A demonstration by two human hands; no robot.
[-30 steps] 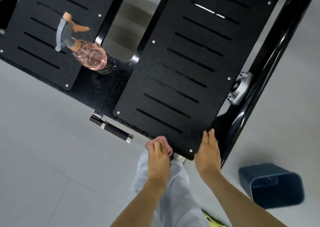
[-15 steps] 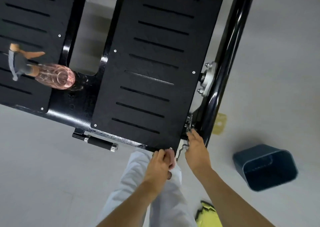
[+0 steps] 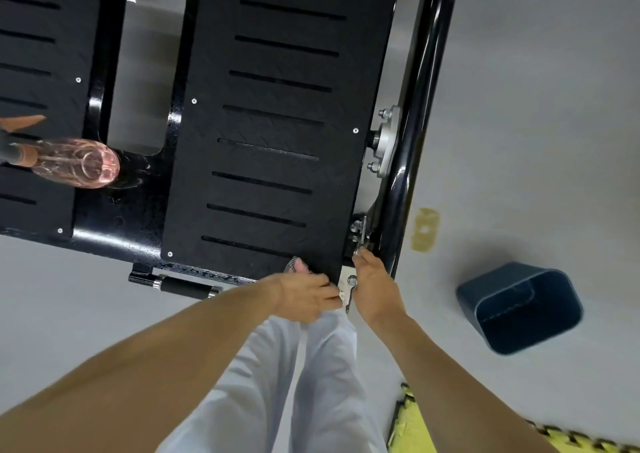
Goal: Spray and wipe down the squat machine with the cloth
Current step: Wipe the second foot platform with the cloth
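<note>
Head view is showing, nearest to the person, the left hand [image 3: 304, 296] with its grip pinching the cloth [image 3: 296, 266]. A pink bunch of it is sticking out past the fingers and is lying on the near edge of the plate [image 3: 270, 123]. Just beside it, the right hand [image 3: 375, 288] is reaching to the bracket [image 3: 360, 234] at the plate's corner. Its fingertips are touching the metal there, but I cannot tell if its grip is pinching something or only resting.

The cloth is looking soft and light, so I am judging it is best kept bunched under the palm, with the fingers pressing it against the plate. The plate is looking stiff and rough, and its slots and screws may be catching the fabric.

Farther off at the left, the bottle [image 3: 76, 163] is resting on the machine, well apart from both hands. It is probably light and maybe wet, so the neck under the trigger is seeming the safest place to take.
</note>
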